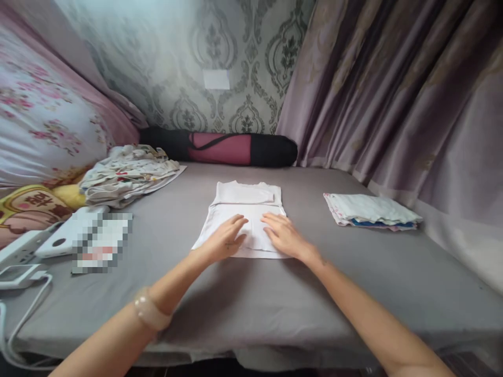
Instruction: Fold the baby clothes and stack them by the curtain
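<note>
A white long-sleeved shirt (231, 209) lies flat on the grey sheet (236, 298), with a sleeve folded across its upper part. Over the lower left of the shirt is my left hand (230, 235), its fingers stretched out and a bracelet on the wrist. My right hand (285, 235) is at the lower right of the shirt, fingers extended toward the middle. Both hands lie on or just above the cloth, and neither grips it. Parts of the shirt under the hands are hidden.
Folded clothes (373, 209) are stacked at the right. A heap of crumpled clothes (126, 175) sits at the back left. Nearer on that side are a white box (70, 230), a power strip (23, 246) and a cable (29, 314). A black and maroon bag (220, 147) lies along the wall.
</note>
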Demonstrator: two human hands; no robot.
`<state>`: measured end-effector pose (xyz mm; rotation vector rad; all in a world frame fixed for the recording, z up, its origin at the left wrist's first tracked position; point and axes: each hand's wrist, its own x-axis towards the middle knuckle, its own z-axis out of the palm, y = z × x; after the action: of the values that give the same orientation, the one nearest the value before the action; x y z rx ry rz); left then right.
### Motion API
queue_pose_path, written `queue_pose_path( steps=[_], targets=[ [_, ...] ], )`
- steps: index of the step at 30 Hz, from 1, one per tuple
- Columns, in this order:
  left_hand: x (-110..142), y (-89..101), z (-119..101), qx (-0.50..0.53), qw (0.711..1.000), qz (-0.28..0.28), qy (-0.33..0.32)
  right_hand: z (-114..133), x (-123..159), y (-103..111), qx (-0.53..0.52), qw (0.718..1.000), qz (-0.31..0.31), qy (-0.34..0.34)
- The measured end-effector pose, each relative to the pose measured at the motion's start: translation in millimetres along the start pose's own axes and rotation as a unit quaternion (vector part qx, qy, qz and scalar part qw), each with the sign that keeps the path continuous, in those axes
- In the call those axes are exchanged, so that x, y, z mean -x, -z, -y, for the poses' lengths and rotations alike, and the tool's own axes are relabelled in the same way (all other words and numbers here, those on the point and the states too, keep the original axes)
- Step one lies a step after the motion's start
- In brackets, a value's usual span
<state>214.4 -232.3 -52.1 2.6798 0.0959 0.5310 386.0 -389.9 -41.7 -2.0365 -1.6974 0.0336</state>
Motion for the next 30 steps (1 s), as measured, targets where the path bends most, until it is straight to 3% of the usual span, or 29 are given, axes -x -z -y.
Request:
queue_pose_path(
  steps=[3, 5, 10, 16, 20, 26, 30],
  targets=[
    [-13.7, -24.2, 1.2, -0.037, 0.998, 0.021, 0.052, 7.1, -23.0, -21.3, 0.027, 0.996, 0.085, -0.003],
    [-10.6, -30.2, 1.0, -0.076, 0.990, 0.055, 0.103, 11.5, -25.8, -31.2, 0.033, 0.991, 0.131, -0.015],
    [15.2, -16.3, -2.5, -0.108, 0.978, 0.124, 0.129, 18.1, -15.8, -37.4, 0.065, 0.981, 0.180, -0.013],
    [39.9, 2.4, 6.6, -0.113, 0.973, 0.130, 0.152, 24.4, -1.7, -18.0, 0.064, 0.973, 0.222, 0.000],
    [66.0, 13.1, 17.7, -0.116, 0.969, 0.134, 0.172, 25.8, 25.8, -4.1, 0.069, 0.969, 0.238, 0.026],
    [113.2, 37.2, 33.0, -0.108, 0.978, 0.129, 0.124, 15.6, 81.0, 15.8, 0.020, 0.981, 0.183, 0.064],
    [125.0, 49.8, 42.2, -0.105, 0.986, 0.097, 0.084, 5.0, 98.7, 42.4, -0.027, 0.984, 0.167, 0.051]
  ],
)
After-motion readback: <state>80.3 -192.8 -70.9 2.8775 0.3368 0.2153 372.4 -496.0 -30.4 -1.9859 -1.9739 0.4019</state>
